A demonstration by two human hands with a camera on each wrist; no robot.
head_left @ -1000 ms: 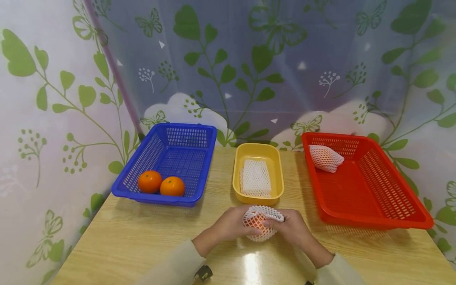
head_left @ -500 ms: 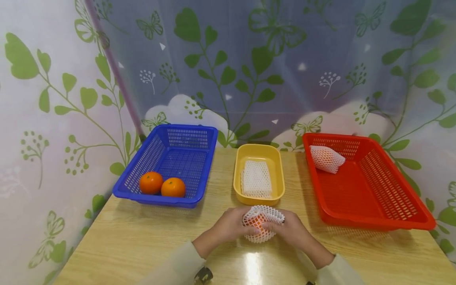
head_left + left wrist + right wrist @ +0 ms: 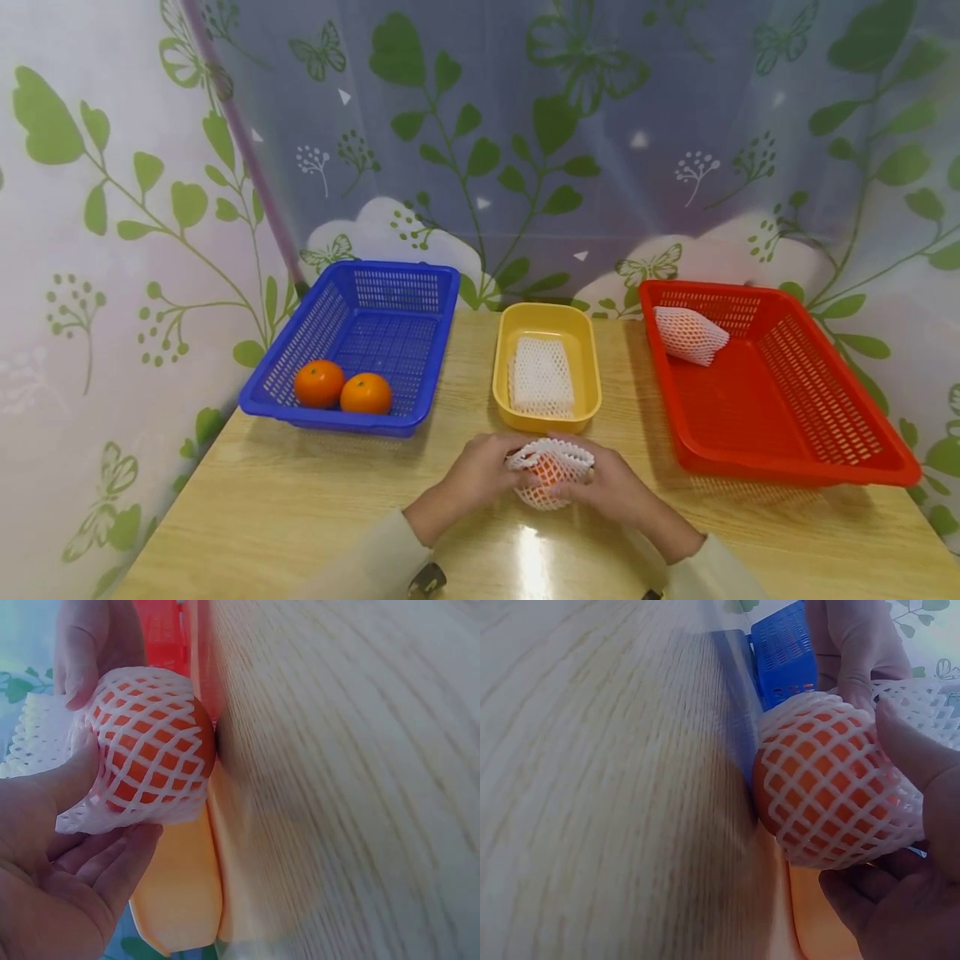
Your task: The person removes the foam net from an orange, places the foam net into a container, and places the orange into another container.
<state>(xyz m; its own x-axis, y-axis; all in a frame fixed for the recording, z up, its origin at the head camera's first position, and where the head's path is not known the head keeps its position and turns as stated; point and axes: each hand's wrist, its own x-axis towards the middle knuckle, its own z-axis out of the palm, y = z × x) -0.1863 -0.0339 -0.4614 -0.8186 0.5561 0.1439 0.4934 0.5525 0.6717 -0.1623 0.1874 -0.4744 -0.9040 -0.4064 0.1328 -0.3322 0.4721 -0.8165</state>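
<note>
An orange (image 3: 169, 765) sits in a white foam fruit net (image 3: 542, 498) just in front of the yellow tub. Its bare bottom peeks from the net's lower end in both wrist views, close over the table, while the loose end of the net stands up above the fruit. My left hand (image 3: 480, 473) pinches the net from the left, thumb on the near side and fingers behind. From the right, my right hand (image 3: 613, 487) grips net and orange likewise, its thumb (image 3: 911, 742) lying on the mesh. Most of the far-side fingers are hidden in the head view.
On the left, a blue basket (image 3: 438, 350) holds two bare oranges (image 3: 318, 383). The yellow tub (image 3: 585, 400) in the middle contains flat foam nets (image 3: 542, 379). A red basket (image 3: 750, 400) at right has one netted orange (image 3: 686, 333) in its back left corner.
Both hands have shifted their fingers along the net, and its upper rim now looks rounder and more gathered. Right fingers show behind the net. The baskets and tub keep their places.
</note>
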